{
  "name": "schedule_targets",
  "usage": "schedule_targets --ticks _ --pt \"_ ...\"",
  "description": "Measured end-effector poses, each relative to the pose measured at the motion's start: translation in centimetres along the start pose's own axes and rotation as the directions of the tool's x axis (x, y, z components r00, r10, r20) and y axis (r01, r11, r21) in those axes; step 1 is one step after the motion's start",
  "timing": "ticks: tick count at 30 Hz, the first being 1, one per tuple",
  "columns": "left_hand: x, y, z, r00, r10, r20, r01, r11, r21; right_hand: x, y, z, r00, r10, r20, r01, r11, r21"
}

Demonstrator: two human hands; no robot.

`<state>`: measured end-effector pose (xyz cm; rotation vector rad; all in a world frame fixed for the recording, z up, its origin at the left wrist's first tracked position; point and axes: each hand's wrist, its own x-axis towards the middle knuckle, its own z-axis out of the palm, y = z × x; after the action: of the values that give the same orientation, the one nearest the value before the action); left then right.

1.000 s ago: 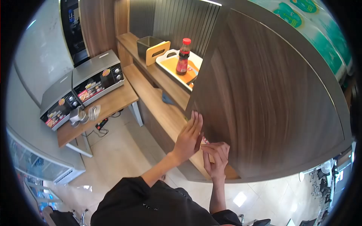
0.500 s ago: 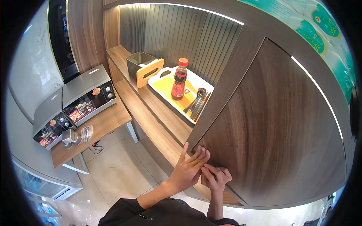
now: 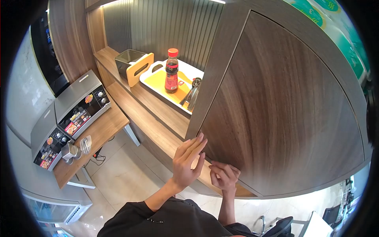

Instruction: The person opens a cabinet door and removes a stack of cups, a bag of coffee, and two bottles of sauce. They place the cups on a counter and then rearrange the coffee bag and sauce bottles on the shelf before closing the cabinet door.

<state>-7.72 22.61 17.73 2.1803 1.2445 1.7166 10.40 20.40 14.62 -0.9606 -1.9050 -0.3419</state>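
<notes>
Half a second ago the two hands were pressed together at the lower corner of the wooden cabinet door (image 3: 284, 110), with the left fingers lying over the right hand. Now they are apart. The left hand (image 3: 187, 160) is open, its fingers straight and close together, and the fingertips touch the door's lower left corner where the side edge meets the bottom edge. The right hand (image 3: 223, 175) sits lower and to the right, against the door's bottom edge. Its fingers are curled in, but whether they grip the edge cannot be told. The door fills the right half of the view and hides part of the long wooden counter (image 3: 158, 126) behind it, much as before.

On the counter, left of the door's edge, stands a sauce bottle (image 3: 171, 71) with a red cap and a red label; the writing is too small to read. It stands in a white tray (image 3: 158, 65) with an orange liner, next to a bundle of metal utensils (image 3: 191, 93). Below, two countertop ovens (image 3: 77, 104) carry coloured stickers beside their knobs, and that print is unreadable. Green and white printed packaging (image 3: 347, 35) lies above the cabinet, its lettering also illegible.
</notes>
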Motion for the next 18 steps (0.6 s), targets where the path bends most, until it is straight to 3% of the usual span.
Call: schedule_targets --ticks 4,7,10,13,14,17,18 --pt "-1.0 -0.2 0.5 0.983 -0.045 0.176 0.047 0.999 -0.009 0.6 -1.0 -0.9 0.97 0.151 0.19 -0.159 0.987 0.024" --pt "-1.7 0.2 0.5 0.963 -0.05 0.264 0.047 0.999 0.018 1.4 -1.1 -1.3 0.954 0.145 0.263 -0.191 0.968 0.161" --pt "-1.8 0.1 0.6 0.942 -0.054 0.33 0.049 0.999 0.023 1.6 -1.1 -1.4 0.943 0.157 0.294 -0.213 0.962 0.172" --pt "-1.7 0.0 -0.1 0.915 -0.033 0.402 0.008 0.998 0.063 0.6 -1.1 -1.7 0.953 0.128 0.276 -0.172 0.975 0.141" --pt "-2.1 -0.2 -0.2 0.918 -0.021 0.396 0.002 0.999 0.049 -0.3 -1.6 -2.2 0.968 0.111 0.225 -0.12 0.992 0.029" --pt "-0.8 0.7 -0.1 0.91 -0.026 0.415 -0.007 0.997 0.077 1.5 -1.8 -5.2 0.995 0.084 0.059 -0.09 0.989 0.115" --pt "-0.6 0.9 0.0 0.9 -0.056 0.432 0.012 0.994 0.105 1.2 -1.2 -5.7 0.994 0.109 0.012 -0.109 0.993 0.048"
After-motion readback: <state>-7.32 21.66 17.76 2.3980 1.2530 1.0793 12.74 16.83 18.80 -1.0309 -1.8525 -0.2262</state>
